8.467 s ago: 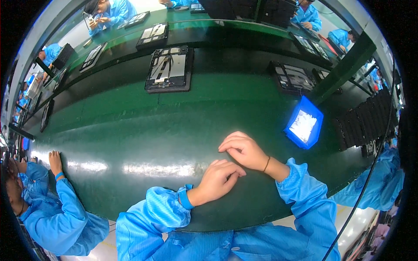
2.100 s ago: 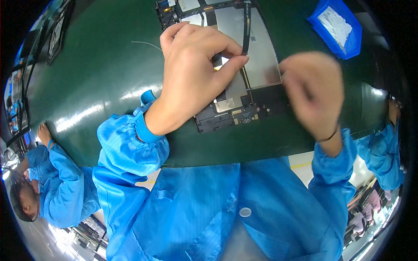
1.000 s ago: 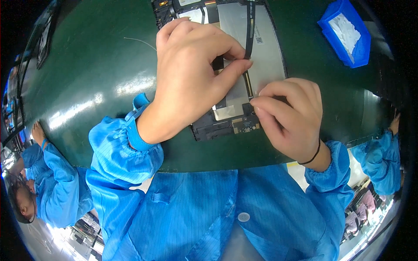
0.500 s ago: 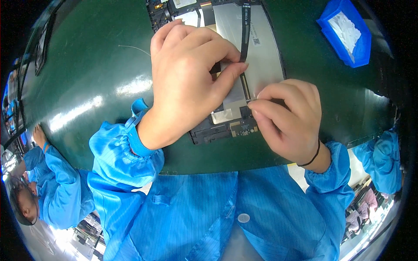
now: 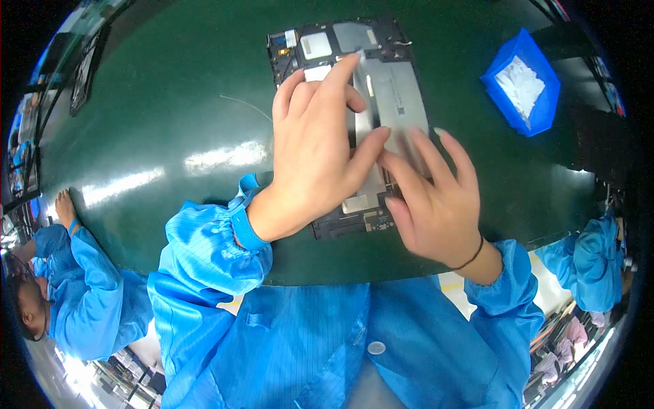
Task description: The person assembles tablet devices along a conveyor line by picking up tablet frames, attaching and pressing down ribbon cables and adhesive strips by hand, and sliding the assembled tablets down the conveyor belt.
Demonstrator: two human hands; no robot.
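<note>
Both hands lie flat on an opened tablet point(image 5: 354, 88) on the green worktop point(image 5: 170, 123): left hand point(image 5: 317, 146) fingers together pressing its silver plate, right hand point(image 5: 429, 198) fingers spread beside them.

Bin point(image 5: 523, 82) right of tablet point(image 5: 354, 75) on table point(image 5: 170, 123)

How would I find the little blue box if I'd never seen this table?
Start at the big green table. Go right of the opened tablet under the two hands. The blue bin sits alone there, the only bright blue container, with white stuff inside.
</note>
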